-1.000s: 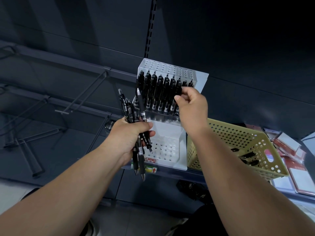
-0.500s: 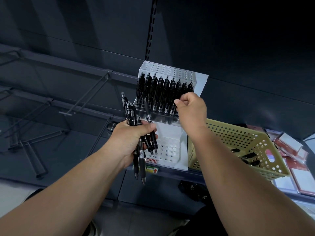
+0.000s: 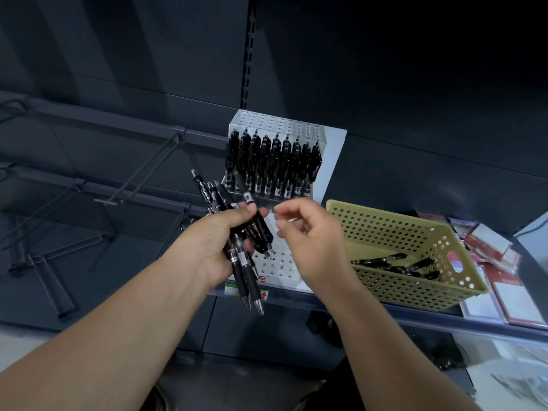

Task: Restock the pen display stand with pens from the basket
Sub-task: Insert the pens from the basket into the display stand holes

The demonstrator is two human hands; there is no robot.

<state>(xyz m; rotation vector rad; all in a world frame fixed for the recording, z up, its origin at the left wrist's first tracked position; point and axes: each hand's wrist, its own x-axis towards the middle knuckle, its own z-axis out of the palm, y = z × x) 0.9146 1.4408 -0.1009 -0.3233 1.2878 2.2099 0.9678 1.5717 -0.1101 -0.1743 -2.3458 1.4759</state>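
A white perforated pen display stand [image 3: 333, 149] sits on the shelf with a row of several black pens [image 3: 272, 164] upright in its upper tier. Its lower tier [image 3: 281, 262] shows bare holes. My left hand [image 3: 219, 244] grips a bundle of several black pens [image 3: 237, 232] in front of the stand, tips pointing down. My right hand [image 3: 308, 241] hovers just right of the bundle, fingers loosely curled, holding nothing. The yellow-green perforated basket [image 3: 385, 229] stands right of the stand with several black pens [image 3: 397, 265] lying in it.
Bare metal display hooks [image 3: 139, 176] jut from the dark back panel at the left. Red and white packaged goods [image 3: 504, 271] lie on the shelf to the right of the basket. The shelf's front edge [image 3: 415, 318] runs below the stand and basket.
My right hand has let go of the pen row in the upper tier and come down beside the bundle in my left hand. The left hand has stayed about where it was.
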